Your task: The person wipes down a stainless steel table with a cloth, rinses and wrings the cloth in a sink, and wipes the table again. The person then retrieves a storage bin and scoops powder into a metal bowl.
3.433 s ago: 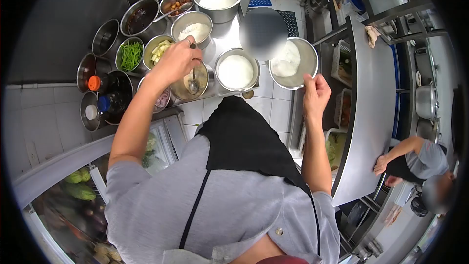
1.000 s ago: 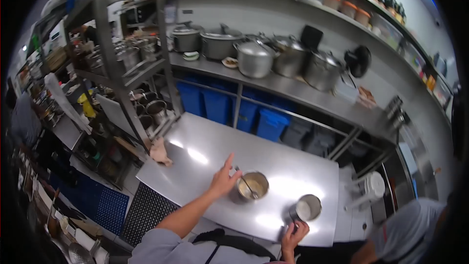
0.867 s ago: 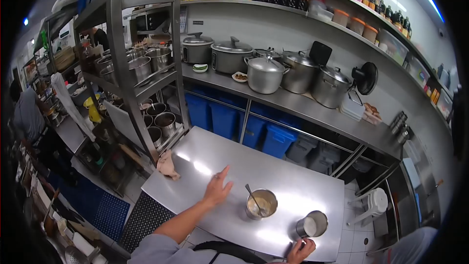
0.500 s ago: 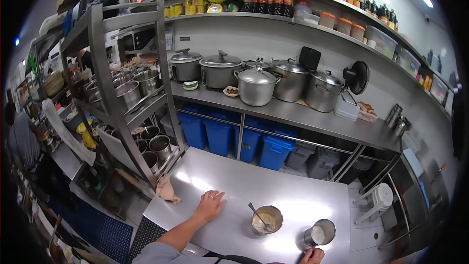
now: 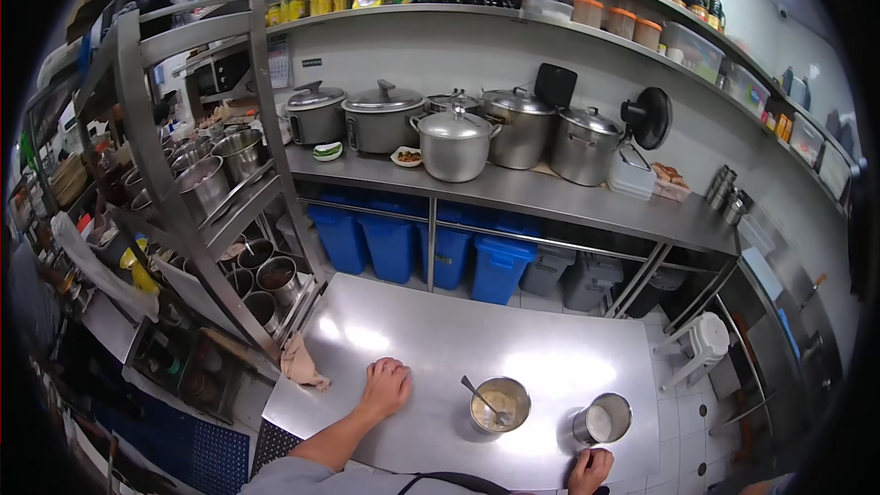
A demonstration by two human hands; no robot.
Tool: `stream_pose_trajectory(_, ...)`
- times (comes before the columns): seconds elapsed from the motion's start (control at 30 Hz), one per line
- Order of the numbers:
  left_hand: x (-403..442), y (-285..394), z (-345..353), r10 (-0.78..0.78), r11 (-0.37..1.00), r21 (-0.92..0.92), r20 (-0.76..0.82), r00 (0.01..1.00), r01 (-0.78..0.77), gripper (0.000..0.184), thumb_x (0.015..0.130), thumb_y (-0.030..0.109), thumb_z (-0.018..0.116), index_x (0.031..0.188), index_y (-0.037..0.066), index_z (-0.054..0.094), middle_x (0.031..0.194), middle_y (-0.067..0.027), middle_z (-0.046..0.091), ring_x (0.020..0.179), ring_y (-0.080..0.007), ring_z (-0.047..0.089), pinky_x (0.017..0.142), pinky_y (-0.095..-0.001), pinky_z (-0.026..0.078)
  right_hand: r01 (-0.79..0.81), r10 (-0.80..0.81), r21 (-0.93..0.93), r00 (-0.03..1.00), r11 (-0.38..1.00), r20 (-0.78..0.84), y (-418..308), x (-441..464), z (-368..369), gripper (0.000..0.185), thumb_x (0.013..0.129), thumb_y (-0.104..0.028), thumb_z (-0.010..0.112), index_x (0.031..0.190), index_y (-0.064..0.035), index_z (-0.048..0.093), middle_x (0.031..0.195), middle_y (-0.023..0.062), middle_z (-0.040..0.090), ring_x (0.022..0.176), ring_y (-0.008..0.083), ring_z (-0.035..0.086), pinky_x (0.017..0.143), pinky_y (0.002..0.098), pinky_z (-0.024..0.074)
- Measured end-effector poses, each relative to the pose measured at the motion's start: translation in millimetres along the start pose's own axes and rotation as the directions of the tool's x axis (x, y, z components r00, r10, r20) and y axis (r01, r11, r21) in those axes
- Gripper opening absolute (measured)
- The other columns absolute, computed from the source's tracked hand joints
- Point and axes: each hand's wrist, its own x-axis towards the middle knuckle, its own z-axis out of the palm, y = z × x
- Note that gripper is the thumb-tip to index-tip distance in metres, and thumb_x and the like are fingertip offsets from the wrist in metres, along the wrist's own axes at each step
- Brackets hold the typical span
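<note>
My left hand [image 5: 387,387] rests on the steel table [image 5: 440,330] with its fingers curled in, and nothing shows in it. To its right stands a steel pot [image 5: 501,422] holding a pale yellowish mixture, with a metal spoon [image 5: 484,400] leaning on the rim. My right hand [image 5: 589,471] is closed at the table's near edge, just below a steel container [image 5: 603,420] with whitish contents. I see no object in that hand, and a small gap seems to separate it from the container.
A crumpled beige cloth [image 5: 301,362] lies on the table's left corner beside a metal rack [image 5: 203,119]. Several lidded pots line the back counter [image 5: 367,170], above blue bins [image 5: 502,268]. A white stool [image 5: 701,344] stands at the right.
My left hand's fingers have curled in from a spread position. The view has shifted, so the background sits higher and further left. The pot and spoon stay put on the table.
</note>
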Motion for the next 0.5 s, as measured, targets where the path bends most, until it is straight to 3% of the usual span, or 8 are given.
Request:
stream_pose_trajectory(0.07, 0.6, -0.5, 4.4, -0.005, 1.0, -0.024, 0.005, 1.0, 0.005, 0.024, 0.085, 0.02, 0.064, 0.105, 0.008, 0.066, 0.112, -0.0098, 0.06, 0.115, -0.031, 0.052, 0.098, -0.0494, 0.037, -0.006, 0.006, -0.012, 0.999, 1.0, -0.034, -2.8, 0.0, 2.0, 0.01, 0.084, -0.007, 0.064, 0.081, -0.0018, 0.056, 0.088, 0.0157, 0.056, 0.085, 0.0361, 0.052, 0.077, 0.0468, 0.042)
stream_pose_trajectory(0.23, 3.5, 9.2, -0.3, -0.006, 1.0, -0.009, 0.024, 1.0, 0.007, 0.024, 0.084, 0.02, 0.065, 0.105, 0.007, 0.066, 0.114, -0.0116, 0.059, 0.114, -0.0318, 0.052, 0.098, -0.0496, 0.037, 0.064, -0.066, -0.038, 0.996, 0.997, -0.062, -6.6, 5.6, -2.7, 0.009, 0.082, -0.008, 0.068, 0.08, -0.0029, 0.062, 0.085, 0.0144, 0.062, 0.084, 0.0359, 0.056, 0.076, 0.0456, 0.0461)
stream_pose_trajectory(0.5, 7.8, 11.1, -2.7, -0.038, 0.999, 0.008, 0.074, 0.997, 0.037, 0.026, 0.085, 0.019, 0.063, 0.107, 0.005, 0.065, 0.117, -0.0134, 0.059, 0.115, -0.0333, 0.051, 0.1, -0.0488, 0.036, 0.024, -0.027, -0.039, 0.996, 0.999, -0.087, -14.5, 8.7, -5.7, 0.012, 0.081, -0.011, 0.072, 0.078, -0.0034, 0.063, 0.083, 0.0116, 0.063, 0.083, 0.034, 0.058, 0.075, 0.0431, 0.0471)
